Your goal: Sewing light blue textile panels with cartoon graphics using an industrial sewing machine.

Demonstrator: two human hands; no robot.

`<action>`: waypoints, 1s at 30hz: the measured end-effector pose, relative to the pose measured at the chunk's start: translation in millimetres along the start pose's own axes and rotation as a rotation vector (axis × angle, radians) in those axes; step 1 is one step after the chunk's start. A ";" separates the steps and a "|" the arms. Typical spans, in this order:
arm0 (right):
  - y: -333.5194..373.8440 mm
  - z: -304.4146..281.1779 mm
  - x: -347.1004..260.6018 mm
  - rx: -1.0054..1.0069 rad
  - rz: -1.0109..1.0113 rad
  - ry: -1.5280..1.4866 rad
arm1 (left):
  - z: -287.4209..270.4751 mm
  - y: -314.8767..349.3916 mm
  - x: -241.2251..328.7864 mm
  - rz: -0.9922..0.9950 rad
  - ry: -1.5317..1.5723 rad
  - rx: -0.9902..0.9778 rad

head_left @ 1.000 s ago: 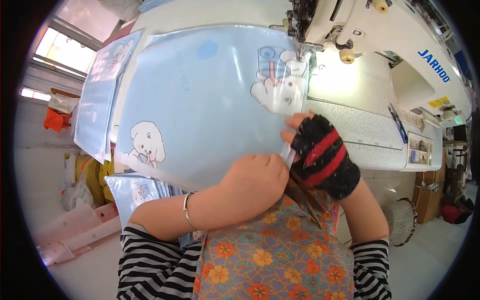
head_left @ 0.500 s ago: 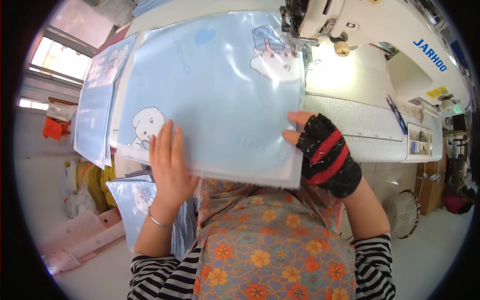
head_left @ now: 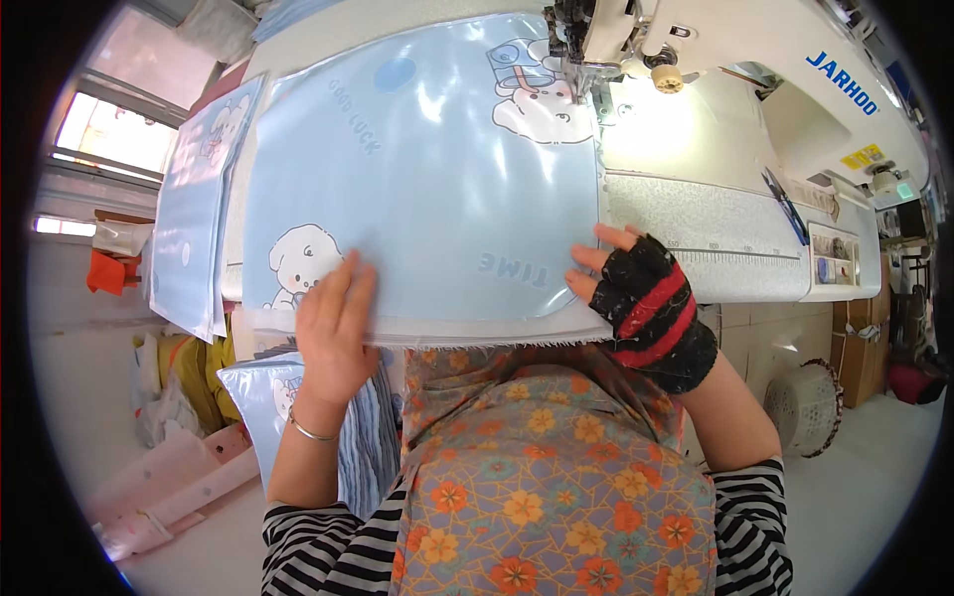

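A glossy light blue printed sheet [head_left: 417, 189] with white puppies and a pale, frayed near edge lies across the sewing table. My left hand [head_left: 336, 323] rests on its near left part, by a printed puppy, with fingers stretched out and slightly blurred. My right hand [head_left: 651, 308], in a black and red fingerless glove, lies at the near right corner with its bare fingertips spread on the sheet's edge. The far right edge of the sheet runs under the head of the sewing machine [head_left: 586, 60], where the needle area is partly hidden.
Blue printed pieces [head_left: 199, 209] hang at the table's left edge, and a folded stack [head_left: 363, 437] sits below. On the right are dark scissors [head_left: 785, 207], a small parts tray [head_left: 835, 260] and a ruler strip [head_left: 715, 246]. A white basket [head_left: 805, 407] stands on the floor.
The sheet has flattened and its near edge now lies straighter and higher at the right. My right hand has shifted slightly right; my left hand stays near the same printed puppy.
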State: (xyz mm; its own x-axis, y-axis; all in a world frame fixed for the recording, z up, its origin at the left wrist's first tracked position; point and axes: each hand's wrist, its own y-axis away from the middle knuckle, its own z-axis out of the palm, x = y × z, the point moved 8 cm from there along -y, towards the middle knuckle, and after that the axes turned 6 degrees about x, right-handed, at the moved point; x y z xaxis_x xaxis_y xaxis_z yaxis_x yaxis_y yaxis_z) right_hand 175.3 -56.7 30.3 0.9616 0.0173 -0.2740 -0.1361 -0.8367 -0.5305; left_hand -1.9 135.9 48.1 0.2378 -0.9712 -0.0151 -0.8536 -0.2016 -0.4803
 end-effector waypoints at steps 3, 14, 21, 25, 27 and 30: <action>-1.8 -1.1 1.7 -0.007 0.014 -0.074 | -0.5 5.4 -20.5 -0.049 -0.041 -0.014; -22.4 -5.7 19.6 0.001 0.103 -0.113 | 15.7 -25.9 -45.7 -0.010 0.016 -0.034; -34.3 -17.9 58.2 0.028 0.247 -0.263 | 7.6 -42.3 -59.8 -0.172 0.064 0.004; -41.2 -3.5 37.3 -0.005 0.056 -0.133 | 11.3 -47.6 -54.7 -0.092 0.044 -0.064; -43.1 0.0 31.6 -0.044 -0.027 -0.036 | 13.0 -48.2 -53.9 -0.069 0.030 -0.065; -40.3 -3.6 31.9 0.025 -0.041 -0.107 | 14.6 -42.6 -48.2 0.021 -0.013 -0.091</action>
State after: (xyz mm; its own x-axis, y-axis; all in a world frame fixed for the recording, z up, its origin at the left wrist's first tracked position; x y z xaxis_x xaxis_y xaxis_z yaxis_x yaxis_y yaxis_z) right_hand 212.3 -24.5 45.8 0.9358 0.1104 -0.3349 -0.1043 -0.8204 -0.5622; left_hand 29.8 193.2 56.5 0.2246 -0.9738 -0.0356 -0.8970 -0.1924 -0.3980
